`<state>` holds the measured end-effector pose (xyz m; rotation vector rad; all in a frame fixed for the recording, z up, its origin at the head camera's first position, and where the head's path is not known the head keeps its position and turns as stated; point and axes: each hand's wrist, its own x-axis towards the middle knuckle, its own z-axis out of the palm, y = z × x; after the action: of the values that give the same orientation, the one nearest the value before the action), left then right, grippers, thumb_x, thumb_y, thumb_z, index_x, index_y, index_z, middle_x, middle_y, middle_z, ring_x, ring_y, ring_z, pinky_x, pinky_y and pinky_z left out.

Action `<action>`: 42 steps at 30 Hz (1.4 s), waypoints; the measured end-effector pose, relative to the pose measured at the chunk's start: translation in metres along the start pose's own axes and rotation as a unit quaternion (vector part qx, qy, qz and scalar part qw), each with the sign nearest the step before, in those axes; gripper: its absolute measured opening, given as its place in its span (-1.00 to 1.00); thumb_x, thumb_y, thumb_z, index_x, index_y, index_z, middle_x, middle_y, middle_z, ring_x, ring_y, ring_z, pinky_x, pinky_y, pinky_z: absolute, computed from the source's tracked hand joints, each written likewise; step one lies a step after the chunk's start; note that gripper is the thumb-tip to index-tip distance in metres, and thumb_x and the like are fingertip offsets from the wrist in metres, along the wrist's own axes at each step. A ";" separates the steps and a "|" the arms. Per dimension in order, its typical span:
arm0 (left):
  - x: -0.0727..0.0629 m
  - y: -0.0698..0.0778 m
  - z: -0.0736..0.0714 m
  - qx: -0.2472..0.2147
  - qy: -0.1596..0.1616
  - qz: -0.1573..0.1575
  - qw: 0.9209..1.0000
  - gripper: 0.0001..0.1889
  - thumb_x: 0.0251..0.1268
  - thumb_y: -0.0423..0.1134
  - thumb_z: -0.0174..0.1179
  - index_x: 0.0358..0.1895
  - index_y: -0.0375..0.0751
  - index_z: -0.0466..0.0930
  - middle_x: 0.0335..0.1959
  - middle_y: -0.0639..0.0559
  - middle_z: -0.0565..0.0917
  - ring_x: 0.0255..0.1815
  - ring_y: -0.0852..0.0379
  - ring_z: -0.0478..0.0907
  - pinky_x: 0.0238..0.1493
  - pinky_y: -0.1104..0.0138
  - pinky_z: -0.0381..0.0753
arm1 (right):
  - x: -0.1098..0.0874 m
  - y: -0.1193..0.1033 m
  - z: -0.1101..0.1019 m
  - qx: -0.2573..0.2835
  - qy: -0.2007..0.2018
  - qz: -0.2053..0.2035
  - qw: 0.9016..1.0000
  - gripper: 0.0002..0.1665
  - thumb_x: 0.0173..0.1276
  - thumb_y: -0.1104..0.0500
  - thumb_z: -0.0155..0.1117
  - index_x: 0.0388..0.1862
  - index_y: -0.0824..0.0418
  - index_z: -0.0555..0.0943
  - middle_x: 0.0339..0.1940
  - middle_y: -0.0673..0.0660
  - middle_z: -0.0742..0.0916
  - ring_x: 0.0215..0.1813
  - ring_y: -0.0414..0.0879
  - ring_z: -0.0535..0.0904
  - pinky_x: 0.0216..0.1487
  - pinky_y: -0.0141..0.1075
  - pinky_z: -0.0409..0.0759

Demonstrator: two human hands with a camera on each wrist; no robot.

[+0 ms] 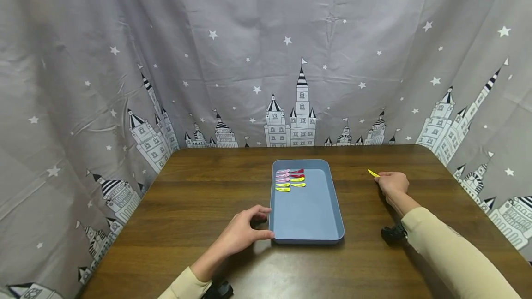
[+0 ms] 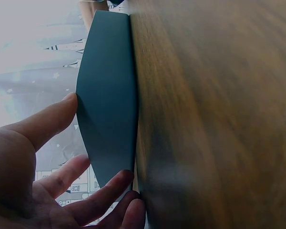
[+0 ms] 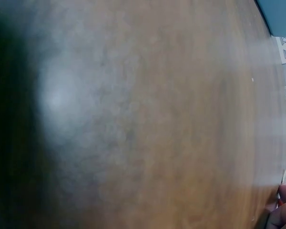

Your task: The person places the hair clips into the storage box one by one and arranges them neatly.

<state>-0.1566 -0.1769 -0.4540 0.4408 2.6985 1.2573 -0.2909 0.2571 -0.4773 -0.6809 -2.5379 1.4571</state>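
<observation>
A blue-grey tray (image 1: 307, 218) lies on the table with two columns of snap hair clips at its far left. Pink clips (image 1: 283, 174) top the left column, above yellow clips (image 1: 283, 189). In the right column, red clips (image 1: 297, 171) lie above yellow ones. My left hand (image 1: 243, 232) rests against the tray's near left side, thumb and fingers spread; the left wrist view has them touching its wall (image 2: 107, 71). Right of the tray, my right hand (image 1: 394, 183) pinches a yellow hair clip (image 1: 372, 173) over the table. The right wrist view shows only fingertips (image 3: 283, 217) and a small red bit.
The brown wooden table (image 1: 199, 197) extends around the tray to both sides. Behind it hangs a grey curtain (image 1: 232, 59) printed with castles and stars. A dark wrist device (image 1: 393, 233) sits below the right hand.
</observation>
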 end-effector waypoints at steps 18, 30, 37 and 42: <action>0.000 0.000 0.002 0.004 0.002 0.001 1.000 -0.39 0.10 0.05 0.49 0.24 -0.02 0.59 0.08 -0.04 0.73 0.22 -0.07 0.59 0.23 -0.11 0.44 | -0.004 -0.006 -0.004 -0.008 -0.009 -0.004 1.000 -0.67 0.33 0.24 0.28 -0.01 0.42 0.71 -0.24 0.29 0.74 -0.71 -0.19 0.43 -0.65 -0.30 0.43; 0.000 0.000 0.000 0.004 0.001 -0.004 1.000 -0.38 0.10 0.06 0.49 0.24 -0.02 0.58 0.09 -0.06 0.72 0.23 -0.08 0.58 0.23 -0.13 0.44 | -0.023 -0.023 0.001 0.049 -0.072 -0.024 0.996 -0.58 0.34 0.30 0.25 0.13 0.48 0.63 -0.60 -0.03 0.59 -0.76 -0.27 0.30 -0.71 -0.38 0.32; 0.000 0.000 0.000 0.003 0.002 -0.004 1.000 -0.38 0.10 0.06 0.49 0.25 -0.02 0.58 0.09 -0.05 0.72 0.23 -0.07 0.58 0.23 -0.12 0.44 | -0.036 -0.040 0.009 0.069 -0.100 -0.030 0.992 -0.59 0.36 0.31 0.25 0.15 0.47 0.62 -0.47 0.05 0.64 -0.76 -0.29 0.26 -0.72 -0.40 0.28; 0.001 0.000 0.000 0.004 0.003 -0.003 1.000 -0.38 0.10 0.06 0.49 0.24 -0.02 0.58 0.08 -0.05 0.73 0.23 -0.07 0.58 0.24 -0.12 0.44 | -0.045 -0.051 0.014 0.068 -0.114 -0.046 0.990 -0.58 0.35 0.30 0.27 0.15 0.47 0.62 -0.32 0.11 0.65 -0.75 -0.28 0.23 -0.71 -0.39 0.25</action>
<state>-0.1572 -0.1767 -0.4539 0.4316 2.7072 1.2496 -0.2721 0.2039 -0.4369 -0.3911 -2.5601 1.7441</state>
